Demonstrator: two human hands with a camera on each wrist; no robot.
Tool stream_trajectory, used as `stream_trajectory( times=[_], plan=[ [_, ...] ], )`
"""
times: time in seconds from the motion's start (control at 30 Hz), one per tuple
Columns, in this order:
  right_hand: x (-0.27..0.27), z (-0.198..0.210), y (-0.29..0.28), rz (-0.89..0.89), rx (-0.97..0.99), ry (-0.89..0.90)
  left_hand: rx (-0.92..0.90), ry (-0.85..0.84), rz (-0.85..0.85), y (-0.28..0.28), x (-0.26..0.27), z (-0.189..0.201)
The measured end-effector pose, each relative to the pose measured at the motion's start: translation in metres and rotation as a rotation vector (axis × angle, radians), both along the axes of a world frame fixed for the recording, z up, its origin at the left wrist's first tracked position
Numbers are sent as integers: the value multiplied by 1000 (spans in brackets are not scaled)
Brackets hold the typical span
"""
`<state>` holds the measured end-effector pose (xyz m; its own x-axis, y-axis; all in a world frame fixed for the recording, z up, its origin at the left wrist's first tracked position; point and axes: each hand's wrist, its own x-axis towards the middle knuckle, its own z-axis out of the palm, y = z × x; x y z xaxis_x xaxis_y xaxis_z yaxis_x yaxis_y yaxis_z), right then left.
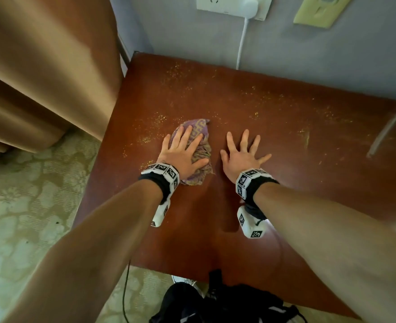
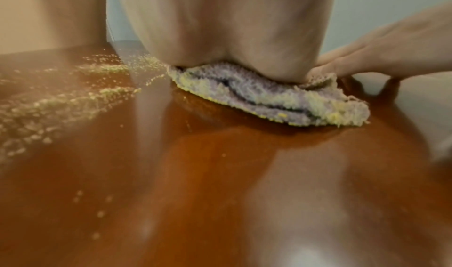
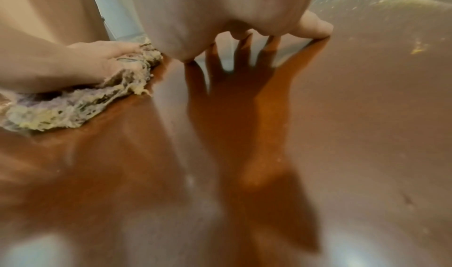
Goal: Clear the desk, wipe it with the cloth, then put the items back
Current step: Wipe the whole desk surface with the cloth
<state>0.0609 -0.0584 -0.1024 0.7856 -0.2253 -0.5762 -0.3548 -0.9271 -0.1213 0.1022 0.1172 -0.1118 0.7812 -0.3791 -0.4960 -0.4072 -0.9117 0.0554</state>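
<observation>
Wiping step underway. Left hand (image 1: 182, 153) flat, fingers straight, pressing the cloth (image 1: 198, 145) on the bench (image 1: 285, 141), centre-left. Right hand (image 1: 243, 153) splayed wide, empty, just beside. Next: sweep cloth thru the crumbs (image 1: 159, 118) at far & left side.

We see a purple cloth (image 1: 198, 145) with a yellow woven pattern lying on our glossy reddish-brown desk (image 1: 273, 127). Yellow-green specks (image 1: 159, 118) dot the desk toward its far edge and left edge. Our wristbands (image 1: 163, 174) carry black-and-white square markers.
</observation>
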Motion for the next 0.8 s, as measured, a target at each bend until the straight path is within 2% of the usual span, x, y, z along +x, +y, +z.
stream_trajectory(
  times=[0.2, 0.4, 0.67, 0.8],
  plan=[
    [-2, 2, 5, 28, -1, -7, -21, -16, 45, 6, -4, -2],
    [-22, 5, 36, 82, 20, 5, 2, -10, 108, 44, -28, 1],
    [-57, 4, 67, 178, 31, 68, 7, -6, 191, 100, -103, 1],
    [-86, 3, 85, 208, 30, 68, 6, -42, 165, 108, -149, -2]
  ],
)
